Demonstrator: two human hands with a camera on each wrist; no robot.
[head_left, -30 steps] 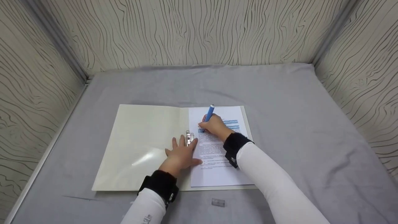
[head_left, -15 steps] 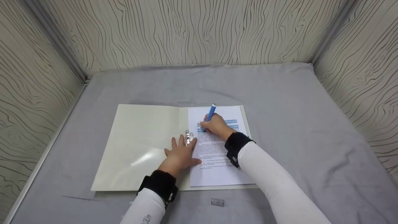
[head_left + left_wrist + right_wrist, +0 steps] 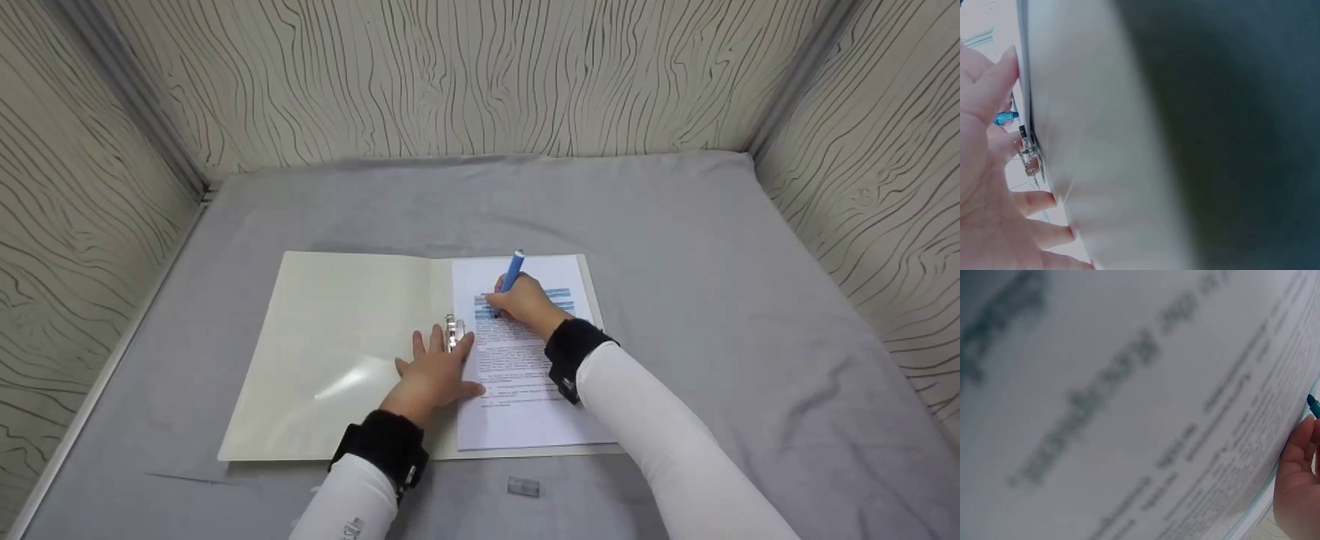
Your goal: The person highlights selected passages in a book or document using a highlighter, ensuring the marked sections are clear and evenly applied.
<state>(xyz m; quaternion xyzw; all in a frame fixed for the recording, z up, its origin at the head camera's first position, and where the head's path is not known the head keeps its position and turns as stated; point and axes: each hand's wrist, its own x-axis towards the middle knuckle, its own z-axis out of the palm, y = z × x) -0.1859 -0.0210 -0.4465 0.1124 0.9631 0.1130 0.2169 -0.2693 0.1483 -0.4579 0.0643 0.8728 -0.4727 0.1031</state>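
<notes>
An open cream folder point(image 3: 337, 352) lies on the grey cloth, with a printed sheet point(image 3: 525, 405) on its right half. My right hand point(image 3: 525, 301) grips a blue highlighter point(image 3: 512, 273), tip down on the sheet's upper lines, several of which are marked blue. My left hand point(image 3: 439, 367) lies flat with fingers spread on the folder's spine beside the metal clip point(image 3: 453, 331). In the left wrist view the left hand's fingers point(image 3: 994, 84) press along the folder's edge point(image 3: 1089, 146). The right wrist view shows blurred print point(image 3: 1129, 410) and the highlighter's tip point(image 3: 1312, 403) by my right hand point(image 3: 1297, 484).
A small clear cap point(image 3: 523, 487) lies on the cloth just in front of the folder. Patterned walls point(image 3: 465, 75) enclose the grey surface point(image 3: 712, 262) on three sides.
My right hand and the highlighter have shifted slightly right along the line being marked. The left hand stays where it was.
</notes>
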